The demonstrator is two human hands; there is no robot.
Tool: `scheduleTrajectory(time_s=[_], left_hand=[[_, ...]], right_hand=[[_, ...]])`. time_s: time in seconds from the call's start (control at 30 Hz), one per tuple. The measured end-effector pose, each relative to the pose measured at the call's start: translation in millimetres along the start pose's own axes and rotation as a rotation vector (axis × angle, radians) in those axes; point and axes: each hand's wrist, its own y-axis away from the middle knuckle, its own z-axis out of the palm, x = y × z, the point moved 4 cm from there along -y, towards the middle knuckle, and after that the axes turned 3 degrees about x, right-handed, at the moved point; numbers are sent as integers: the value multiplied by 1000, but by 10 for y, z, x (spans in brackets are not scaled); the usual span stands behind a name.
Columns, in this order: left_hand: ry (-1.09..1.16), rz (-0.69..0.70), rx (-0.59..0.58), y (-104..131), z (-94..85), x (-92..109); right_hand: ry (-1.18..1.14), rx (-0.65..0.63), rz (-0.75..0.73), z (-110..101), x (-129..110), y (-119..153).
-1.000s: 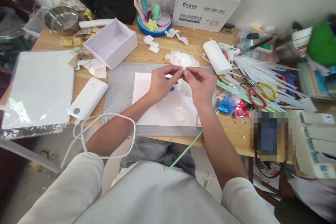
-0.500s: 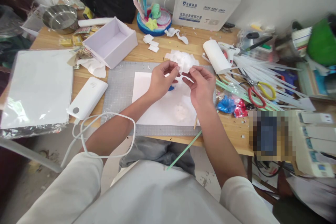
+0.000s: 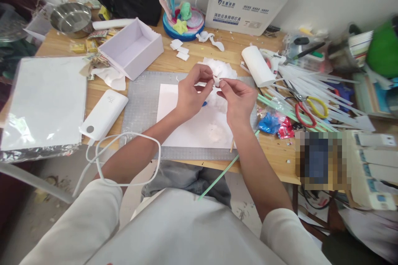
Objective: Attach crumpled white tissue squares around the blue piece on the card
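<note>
Between the fingertips of my left hand (image 3: 194, 93) and my right hand (image 3: 239, 99) is a small white piece (image 3: 217, 80), pinched from both sides. Both hands are held above a white sheet of paper (image 3: 186, 132), which lies on a grey cutting mat (image 3: 139, 103). Just beyond the fingers sits a white fluffy pile (image 3: 222, 67). A pale round clump (image 3: 215, 133) rests on the paper near my right wrist. Something blue (image 3: 204, 104) shows partly beside my left fingers.
An open lilac box (image 3: 132, 51) and a white power bank (image 3: 104, 115) with a looped cable are on the left. Right of the mat are a white roll (image 3: 258, 66), scissors (image 3: 306, 112) and plastic strips. A decorated round base (image 3: 183, 25) stands behind.
My fingertips have shifted slightly around the small white piece, which now shows more clearly between them. The view has moved a little.
</note>
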Motion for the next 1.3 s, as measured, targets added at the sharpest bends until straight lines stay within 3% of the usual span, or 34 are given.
scheduleTrajectory(time_s=[0.13, 0.43, 0.73, 1.1, 1.3], left_hand=[[-12, 115, -35, -5, -2, 12], [-10, 112, -87, -42, -10, -22], [-32, 280, -53, -97, -24, -123], [-19, 233, -44, -95, -14, -109], [-11, 284, -67, -92, -14, -101]], right_hand=[[17, -31, -30, 13, -16, 12], [7, -49, -72, -6, 8, -18], [-76, -41, -37, 0, 35, -39], [2, -54, -140, 0, 45, -38], [49, -59, -176, 14, 36, -25]])
